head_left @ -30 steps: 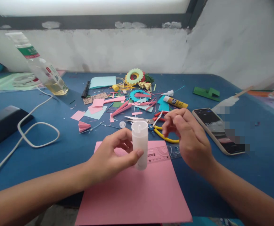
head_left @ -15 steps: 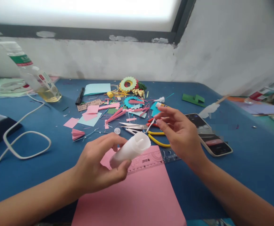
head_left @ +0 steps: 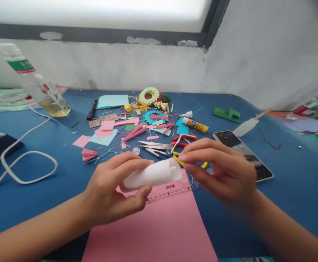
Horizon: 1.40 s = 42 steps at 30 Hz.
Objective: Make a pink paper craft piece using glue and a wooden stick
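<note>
White and cloudy, the tube (head_left: 153, 174) has gone from upright to almost level, held between thumb and fingers of the left hand (head_left: 109, 185), above the pink sheet (head_left: 153, 229) and the clear ruler (head_left: 172, 187). Its open end now points at the right hand (head_left: 227, 169), whose fingertips have come down beside the rim, narrowly pinched; whether they grip anything, I cannot tell. That turn seems to put the mouth within easy reach. Scissors (head_left: 161, 146) lie just beyond both hands.
</note>
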{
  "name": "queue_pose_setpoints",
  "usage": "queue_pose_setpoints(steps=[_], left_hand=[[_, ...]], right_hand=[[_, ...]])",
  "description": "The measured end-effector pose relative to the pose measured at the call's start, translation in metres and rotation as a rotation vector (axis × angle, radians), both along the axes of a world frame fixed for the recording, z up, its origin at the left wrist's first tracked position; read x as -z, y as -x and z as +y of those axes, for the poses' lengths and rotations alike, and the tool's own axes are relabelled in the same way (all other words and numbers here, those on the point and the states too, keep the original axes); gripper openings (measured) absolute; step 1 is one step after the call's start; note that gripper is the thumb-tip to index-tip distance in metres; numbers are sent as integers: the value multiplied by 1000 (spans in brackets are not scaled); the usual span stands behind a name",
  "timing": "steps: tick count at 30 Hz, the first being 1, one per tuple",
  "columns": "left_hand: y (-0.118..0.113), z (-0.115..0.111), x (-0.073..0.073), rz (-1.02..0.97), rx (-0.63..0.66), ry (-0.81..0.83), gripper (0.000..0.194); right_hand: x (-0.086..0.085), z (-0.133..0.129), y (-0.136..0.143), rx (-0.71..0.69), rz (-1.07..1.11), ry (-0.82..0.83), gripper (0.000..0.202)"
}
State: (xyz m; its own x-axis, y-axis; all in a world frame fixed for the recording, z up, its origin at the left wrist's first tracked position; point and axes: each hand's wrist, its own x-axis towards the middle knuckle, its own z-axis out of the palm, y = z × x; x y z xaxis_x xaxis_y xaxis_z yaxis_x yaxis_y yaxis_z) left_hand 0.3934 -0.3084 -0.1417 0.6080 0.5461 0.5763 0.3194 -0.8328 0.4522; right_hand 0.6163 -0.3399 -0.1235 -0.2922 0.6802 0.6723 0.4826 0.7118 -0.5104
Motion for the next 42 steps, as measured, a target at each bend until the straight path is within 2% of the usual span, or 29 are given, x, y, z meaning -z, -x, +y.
queue_pose_setpoints(steps=[4,8,15,21,28,32,38,42], left_hand=[[3,4,2,52,70,-156,38],[4,8,1,79,95,-239,37],[4,10,-5,101,55,-329,34],[6,11,-4,118,51,-382,31],[10,13,-2,125,106,-337,33],[8,12,-3,116,96,-306,33],[8,12,-4,126,44,-334,32],[9,11,-5,115,16,-382,27]], right_hand=[[-9,-3,-4,-107,-96,-9,16],[-13,-4,-7,-166,-122,24,15],[-16,-7,-8,-242,-217,24,17],[-12,-7,-10,-207,-345,26,14],[-10,-8,-5,-156,-260,124,10],[-9,-8,0,-98,-239,75,8],[-6,-9,6,8,-240,-3,12],[-9,-10,8,28,-238,-26,13]])
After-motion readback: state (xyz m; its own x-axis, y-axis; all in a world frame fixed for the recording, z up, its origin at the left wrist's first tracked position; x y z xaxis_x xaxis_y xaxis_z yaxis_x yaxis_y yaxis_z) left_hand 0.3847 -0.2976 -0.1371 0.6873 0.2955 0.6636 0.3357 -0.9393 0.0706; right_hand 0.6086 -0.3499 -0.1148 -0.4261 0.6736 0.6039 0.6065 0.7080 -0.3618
